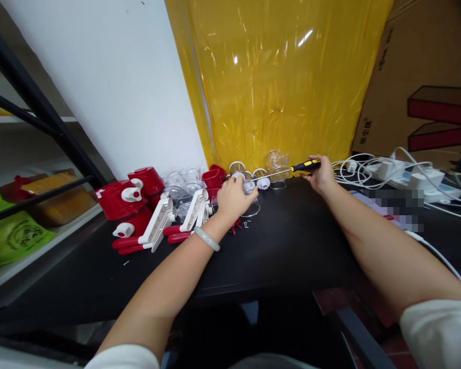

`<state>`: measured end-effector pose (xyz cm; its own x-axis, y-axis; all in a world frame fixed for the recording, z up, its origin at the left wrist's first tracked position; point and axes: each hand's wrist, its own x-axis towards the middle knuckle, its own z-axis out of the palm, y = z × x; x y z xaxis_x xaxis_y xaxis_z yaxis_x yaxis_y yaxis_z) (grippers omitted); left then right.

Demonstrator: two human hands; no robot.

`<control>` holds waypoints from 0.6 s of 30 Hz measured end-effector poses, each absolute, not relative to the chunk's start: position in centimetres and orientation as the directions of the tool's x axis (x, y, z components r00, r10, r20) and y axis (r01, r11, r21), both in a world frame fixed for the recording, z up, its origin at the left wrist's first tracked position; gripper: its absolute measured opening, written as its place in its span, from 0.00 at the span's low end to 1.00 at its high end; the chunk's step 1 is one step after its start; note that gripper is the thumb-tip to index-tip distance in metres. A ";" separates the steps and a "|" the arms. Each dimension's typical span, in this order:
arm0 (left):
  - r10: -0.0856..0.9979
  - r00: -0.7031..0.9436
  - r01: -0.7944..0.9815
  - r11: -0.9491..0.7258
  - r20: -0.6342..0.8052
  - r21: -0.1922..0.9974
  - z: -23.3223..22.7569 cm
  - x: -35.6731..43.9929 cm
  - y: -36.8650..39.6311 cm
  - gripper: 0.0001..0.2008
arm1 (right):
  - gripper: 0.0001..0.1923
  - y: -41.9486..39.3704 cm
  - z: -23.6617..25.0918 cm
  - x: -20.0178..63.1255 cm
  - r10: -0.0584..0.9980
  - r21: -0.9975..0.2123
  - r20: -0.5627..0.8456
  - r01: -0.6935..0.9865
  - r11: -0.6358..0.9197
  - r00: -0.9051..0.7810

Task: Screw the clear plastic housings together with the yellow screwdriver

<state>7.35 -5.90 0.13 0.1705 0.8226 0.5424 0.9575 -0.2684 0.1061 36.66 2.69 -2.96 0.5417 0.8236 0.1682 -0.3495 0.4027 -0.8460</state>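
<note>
Cables (369,171) beside right hand (322,177); red housings (119,197) left.

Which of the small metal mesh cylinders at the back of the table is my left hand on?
The one under the left hand, by the screwdriver tip. Two other mesh cylinders stand free behind it.

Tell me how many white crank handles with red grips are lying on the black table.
2. One white crank handle lies by the red housings at the left; the other lies just left of the left hand. More may be hidden in the pile.
</note>
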 end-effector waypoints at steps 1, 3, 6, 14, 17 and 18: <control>0.824 0.169 0.958 -0.267 0.541 0.107 0.1 7.3 -5.9 0.21 | 0.18 2.8 -3.1 36.7 0.798 -0.867 0.171 -0.297 0.401 0.579; 0.822 0.170 0.958 -0.267 0.544 0.105 0.1 7.3 -5.9 0.21 | 0.20 3.0 -3.4 36.8 0.747 -0.905 0.184 -0.186 0.382 0.639; 0.816 0.174 0.956 -0.274 0.552 0.103 0.1 7.3 -5.9 0.21 | 0.14 3.1 -3.3 36.6 0.732 -0.912 0.184 -0.164 0.377 0.656; 0.828 0.166 0.956 -0.268 0.536 0.118 0.2 7.3 -6.1 0.21 | 0.11 2.6 -2.8 36.5 0.822 -0.806 0.149 -0.414 0.423 0.550; 0.822 0.174 0.953 -0.279 0.542 0.117 0.2 7.3 -6.1 0.21 | 0.18 3.1 -3.3 36.9 0.746 -0.892 0.182 -0.212 0.399 0.641; 0.821 0.175 0.953 -0.280 0.544 0.116 0.2 7.3 -6.1 0.21 | 0.17 3.2 -3.4 37.0 0.718 -0.911 0.195 -0.147 0.385 0.668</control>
